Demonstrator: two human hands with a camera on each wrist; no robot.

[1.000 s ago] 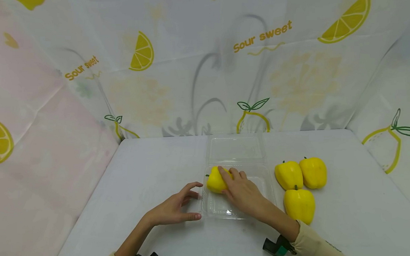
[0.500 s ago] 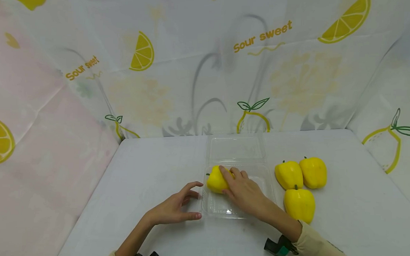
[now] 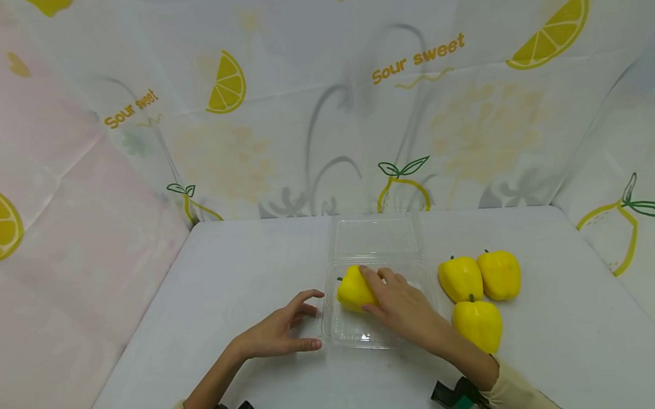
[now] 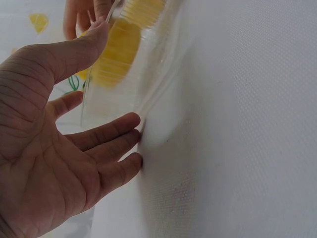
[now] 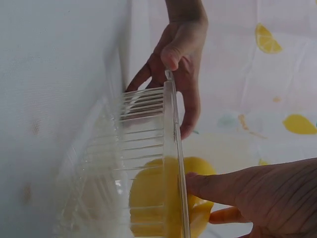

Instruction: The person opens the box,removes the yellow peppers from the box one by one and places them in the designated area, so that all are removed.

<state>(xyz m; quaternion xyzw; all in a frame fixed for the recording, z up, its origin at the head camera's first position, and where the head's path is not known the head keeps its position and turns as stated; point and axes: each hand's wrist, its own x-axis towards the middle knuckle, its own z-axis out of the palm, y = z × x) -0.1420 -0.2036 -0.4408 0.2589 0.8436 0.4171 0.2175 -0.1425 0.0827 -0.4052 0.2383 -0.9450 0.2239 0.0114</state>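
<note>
A clear plastic clamshell box lies on the white table with its lid folded back. Inside the box's base, toward the left, is a yellow bell pepper on its side, stem to the left. My right hand grips this pepper from the right, fingers over its top and thumb on the near side. At the box's left edge, my left hand has its fingers spread and loosely bent. In the left wrist view, the left thumb is by the box's rim, and contact is hard to tell.
Right of the box, three more yellow bell peppers stand close together: one at the near side, one behind it and one at the far right. A lemon-print cloth rises behind the table and along its sides.
My right hand has shifted slightly right, and the bell pepper in its grip has moved a little right and away from the box's left wall. The left hand stays in place.
</note>
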